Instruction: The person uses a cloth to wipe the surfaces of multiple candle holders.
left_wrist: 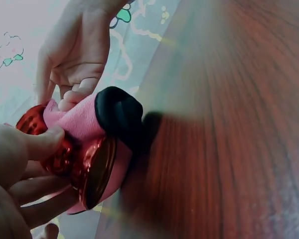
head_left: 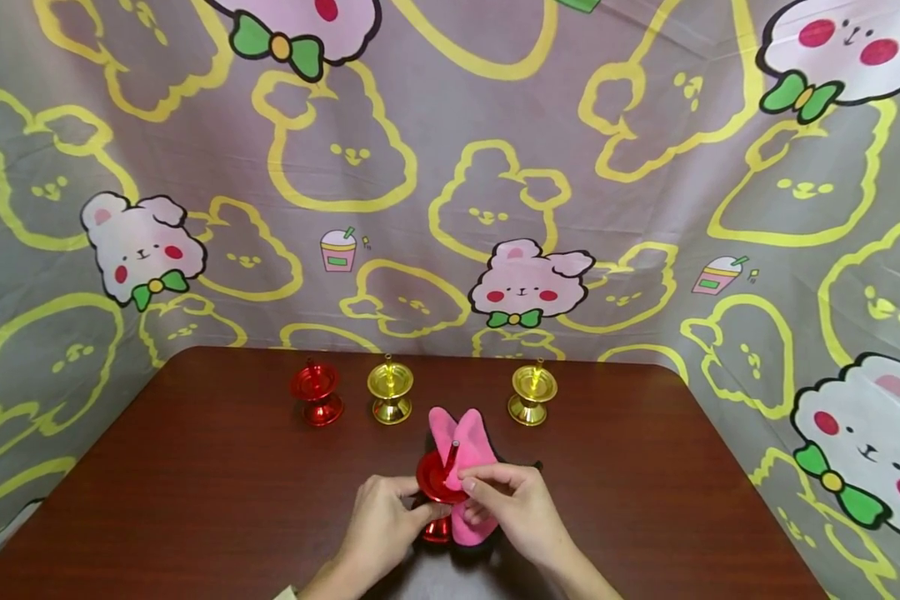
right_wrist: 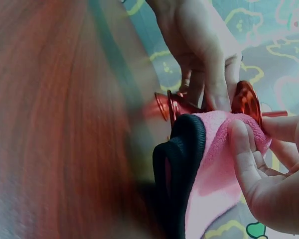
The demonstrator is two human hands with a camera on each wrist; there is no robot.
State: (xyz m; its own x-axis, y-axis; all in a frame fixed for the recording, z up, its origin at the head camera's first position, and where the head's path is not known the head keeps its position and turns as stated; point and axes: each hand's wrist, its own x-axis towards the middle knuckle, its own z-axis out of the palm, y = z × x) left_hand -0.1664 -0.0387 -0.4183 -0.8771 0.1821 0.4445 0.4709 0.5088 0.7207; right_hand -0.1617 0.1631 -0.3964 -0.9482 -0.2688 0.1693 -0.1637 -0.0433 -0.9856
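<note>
a red holder [head_left: 432, 483] has a shallow dish with a central stem and a fold of pink cloth [head_left: 478, 440] in it. the left hand [head_left: 378, 517], at eight o'clock, curls its fingers round the holder beneath the dish; the right hand [head_left: 521, 507], towards four o'clock, pinches the cloth at the dish. both reach in from six o'clock. on the counter [head_left: 195, 492] stand another red holder [head_left: 321, 410] at ten o'clock, a gold holder [head_left: 391, 405] at eleven, and a second gold holder [head_left: 528, 407] between one and two.

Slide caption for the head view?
Left hand holds a red candleholder; right hand pinches pink cloth against it; another red one and two gold ones stand behind.
</note>
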